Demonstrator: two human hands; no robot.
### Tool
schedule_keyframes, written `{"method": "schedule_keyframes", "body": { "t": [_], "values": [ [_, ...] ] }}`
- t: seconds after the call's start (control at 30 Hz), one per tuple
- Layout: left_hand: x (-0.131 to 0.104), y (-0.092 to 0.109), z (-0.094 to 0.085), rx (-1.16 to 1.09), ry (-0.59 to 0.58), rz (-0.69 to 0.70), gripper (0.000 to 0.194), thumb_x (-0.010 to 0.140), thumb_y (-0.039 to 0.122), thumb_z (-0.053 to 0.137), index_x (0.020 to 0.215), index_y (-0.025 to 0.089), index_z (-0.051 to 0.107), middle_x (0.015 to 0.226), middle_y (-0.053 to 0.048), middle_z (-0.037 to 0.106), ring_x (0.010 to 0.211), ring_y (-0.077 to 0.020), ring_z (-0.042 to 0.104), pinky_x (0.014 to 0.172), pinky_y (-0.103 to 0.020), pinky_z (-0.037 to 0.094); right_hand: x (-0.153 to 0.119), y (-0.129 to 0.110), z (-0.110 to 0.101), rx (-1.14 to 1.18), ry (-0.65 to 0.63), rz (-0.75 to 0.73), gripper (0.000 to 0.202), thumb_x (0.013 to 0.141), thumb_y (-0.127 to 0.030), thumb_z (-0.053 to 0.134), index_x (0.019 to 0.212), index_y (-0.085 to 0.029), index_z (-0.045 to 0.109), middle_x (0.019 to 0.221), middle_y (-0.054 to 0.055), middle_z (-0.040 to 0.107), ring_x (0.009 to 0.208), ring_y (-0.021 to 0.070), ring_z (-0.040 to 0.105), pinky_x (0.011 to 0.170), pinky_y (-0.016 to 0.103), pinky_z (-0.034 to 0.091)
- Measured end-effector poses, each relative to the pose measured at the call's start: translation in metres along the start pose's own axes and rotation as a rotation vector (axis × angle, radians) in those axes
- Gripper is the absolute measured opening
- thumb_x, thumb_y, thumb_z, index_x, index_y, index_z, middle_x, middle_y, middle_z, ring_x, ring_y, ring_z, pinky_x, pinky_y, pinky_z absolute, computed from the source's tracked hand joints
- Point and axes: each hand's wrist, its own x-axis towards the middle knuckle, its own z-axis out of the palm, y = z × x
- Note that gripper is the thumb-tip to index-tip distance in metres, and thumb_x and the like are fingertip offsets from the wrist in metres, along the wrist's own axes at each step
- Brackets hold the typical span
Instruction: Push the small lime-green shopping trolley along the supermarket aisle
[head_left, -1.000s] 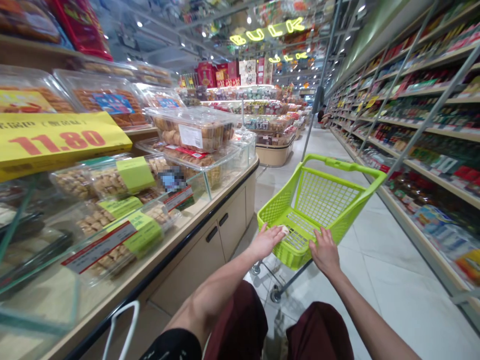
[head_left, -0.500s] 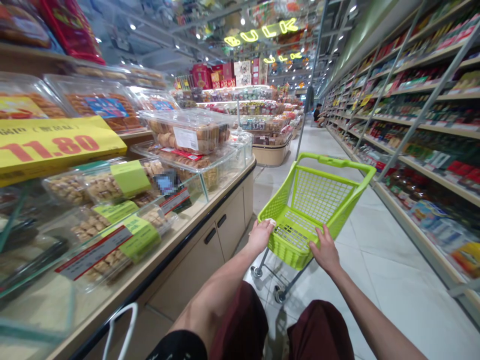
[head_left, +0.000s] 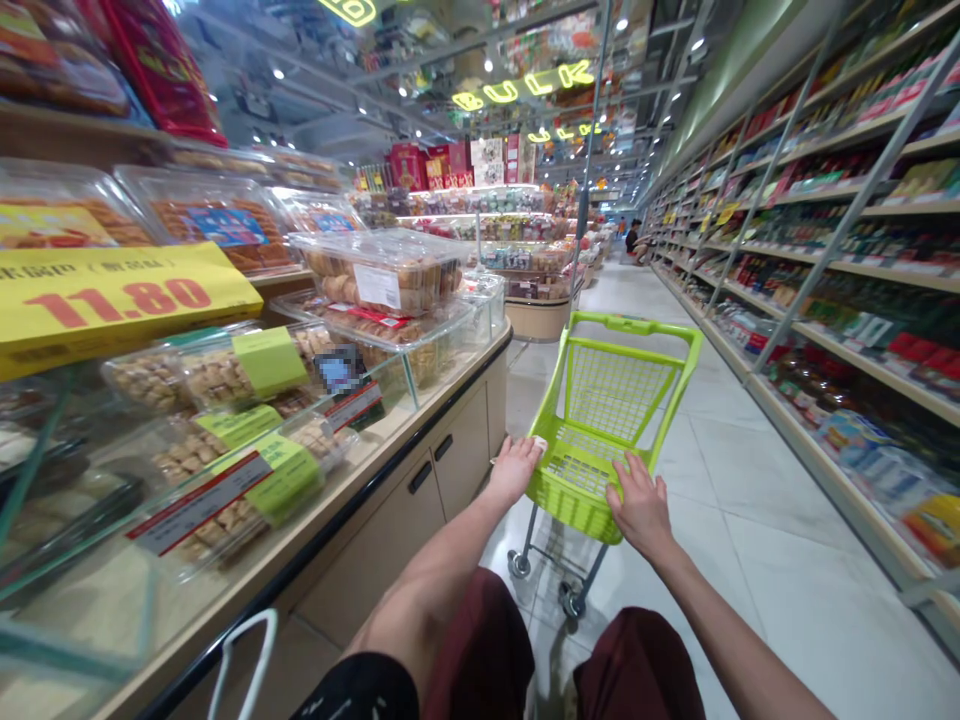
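Observation:
A lime-green shopping cart (head_left: 592,445) with a lattice basket stands in front of my knees, its raised handle at the far end. My left hand (head_left: 517,470) is at the basket's near left corner, fingers closed on a small white tissue or cloth (head_left: 540,443) pressed against the rim. On the near right corner, my right hand (head_left: 642,505) grips the rim, thumb outside and fingers over the edge, somewhat spread. Inside the basket, only its green lattice shows.
To the left runs a display counter (head_left: 450,400) with clear boxes of pastries (head_left: 382,275) and a yellow price sign (head_left: 120,305). A white hook-like bar (head_left: 259,660) rises at lower left. Tall stocked shelves (head_left: 847,260) line the right. A person (head_left: 636,240) crouches far down the tiled aisle.
The cart has turned and its handle end has swung to the left, more in line with the aisle. My right hand has shifted slightly left with the rim.

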Motion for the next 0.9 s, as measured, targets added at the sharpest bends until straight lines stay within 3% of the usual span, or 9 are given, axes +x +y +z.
{"method": "schedule_keyframes", "body": {
  "t": [0.17,0.3,0.4,0.53,0.63,0.77,0.83,0.9],
  "values": [
    [-0.002,0.006,0.011,-0.088,0.025,-0.099,0.041,0.086,0.011,0.032,0.125,0.023,0.040,0.137,-0.007,0.040,0.123,-0.0198,0.038,0.103,-0.044,0.027,-0.009,0.009,0.006,-0.007,-0.094,0.096,0.042,0.083,-0.026,0.032,0.118,-0.011,0.050,0.136,0.018,0.038,0.127,0.0273,0.031,0.097,0.051,0.027],
    [-0.009,0.013,0.017,-0.148,0.026,-0.027,0.044,0.085,0.010,0.033,0.126,0.025,0.038,0.137,-0.006,0.040,0.124,-0.0169,0.037,0.103,-0.040,0.027,-0.013,0.017,0.012,0.010,-0.157,0.120,0.044,0.083,-0.029,0.031,0.119,-0.009,0.049,0.137,0.019,0.035,0.126,0.0259,0.033,0.099,0.049,0.026],
    [-0.010,0.006,0.011,-0.157,-0.001,0.063,0.045,0.085,0.010,0.034,0.127,0.024,0.038,0.137,-0.006,0.041,0.124,-0.0163,0.037,0.104,-0.039,0.026,-0.011,0.017,0.014,0.011,-0.152,0.145,0.046,0.084,-0.029,0.031,0.120,-0.006,0.048,0.137,0.021,0.033,0.126,0.0281,0.032,0.098,0.050,0.027],
    [-0.005,-0.002,0.001,-0.136,-0.012,-0.004,0.045,0.084,0.009,0.034,0.126,0.023,0.040,0.136,-0.008,0.042,0.124,-0.0175,0.037,0.104,-0.042,0.026,-0.006,0.017,0.016,0.067,-0.116,0.149,0.047,0.084,-0.027,0.030,0.121,-0.003,0.047,0.135,0.024,0.035,0.125,0.0288,0.033,0.096,0.048,0.031],
    [-0.004,0.012,0.006,-0.156,-0.016,0.000,0.045,0.083,0.008,0.034,0.125,0.021,0.041,0.137,-0.009,0.040,0.125,-0.0178,0.036,0.105,-0.039,0.026,-0.004,0.018,0.018,0.124,-0.087,0.151,0.047,0.083,-0.025,0.030,0.121,-0.003,0.046,0.134,0.023,0.037,0.126,0.0279,0.033,0.097,0.045,0.032],
    [-0.011,0.032,0.016,-0.213,-0.006,0.107,0.048,0.083,0.006,0.033,0.129,0.022,0.038,0.141,-0.006,0.035,0.129,-0.0169,0.030,0.106,-0.038,0.025,-0.003,0.022,0.018,0.165,-0.073,0.137,0.046,0.083,-0.024,0.032,0.124,-0.007,0.045,0.135,0.018,0.038,0.126,0.0256,0.033,0.098,0.042,0.032],
    [-0.012,0.026,0.014,-0.232,-0.015,0.122,0.050,0.084,0.006,0.033,0.130,0.025,0.036,0.141,-0.005,0.034,0.129,-0.0166,0.029,0.106,-0.039,0.023,-0.004,0.023,0.017,0.164,-0.088,0.143,0.046,0.083,-0.024,0.032,0.124,-0.007,0.044,0.136,0.018,0.037,0.127,0.0250,0.033,0.098,0.041,0.031],
    [-0.010,0.013,0.009,-0.233,-0.005,0.048,0.049,0.084,0.007,0.033,0.129,0.025,0.038,0.140,-0.006,0.035,0.129,-0.0180,0.030,0.106,-0.043,0.023,-0.005,0.023,0.014,0.158,-0.102,0.154,0.046,0.083,-0.024,0.031,0.124,-0.007,0.044,0.137,0.018,0.036,0.127,0.0249,0.033,0.099,0.042,0.031]
  ]
}}
